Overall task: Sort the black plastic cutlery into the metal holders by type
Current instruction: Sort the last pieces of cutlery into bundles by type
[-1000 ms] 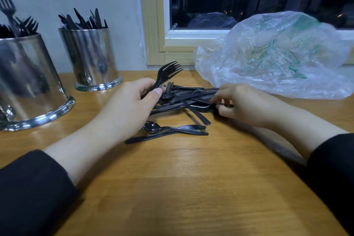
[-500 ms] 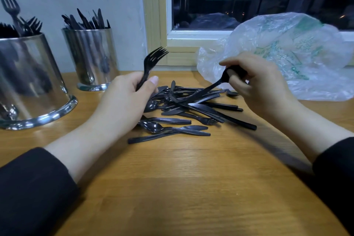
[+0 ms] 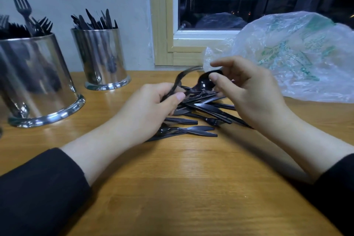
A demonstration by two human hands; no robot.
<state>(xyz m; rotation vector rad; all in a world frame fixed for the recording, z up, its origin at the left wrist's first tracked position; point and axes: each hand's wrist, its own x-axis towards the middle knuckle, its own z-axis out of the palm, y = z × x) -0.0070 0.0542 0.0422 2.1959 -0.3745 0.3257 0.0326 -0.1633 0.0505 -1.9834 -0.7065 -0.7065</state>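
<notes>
Left hand (image 3: 151, 109): above the near-left edge of the cutlery pile, fingers and thumb curled round the handle of a black plastic fork (image 3: 179, 80); the fork rises tilted to the right, tines blurred.

Right hand (image 3: 249, 92): above the right side of the pile, thumb and fingers pinching a black plastic spoon (image 3: 204, 82) at the bowl; the index finger is raised and extended above it. The spoon's handle slants down to the left, toward the left hand.

Cutlery pile (image 3: 201, 113): black plastic knives, forks and spoons lying crossed on the wooden desk (image 3: 182, 188), between and under the two hands.

Near metal holder (image 3: 36, 80): far left on the desk, polished, holding black forks with tines up, one fork standing higher than the rest.

Far metal holder (image 3: 101, 57): behind and to the right of the first, by the wall, holding black knives, blades up.

Plastic bag (image 3: 291, 53): translucent with green print, crumpled, at the back right of the desk below the window (image 3: 239, 0).

Sleeves: black, on both forearms at the lower corners.
</notes>
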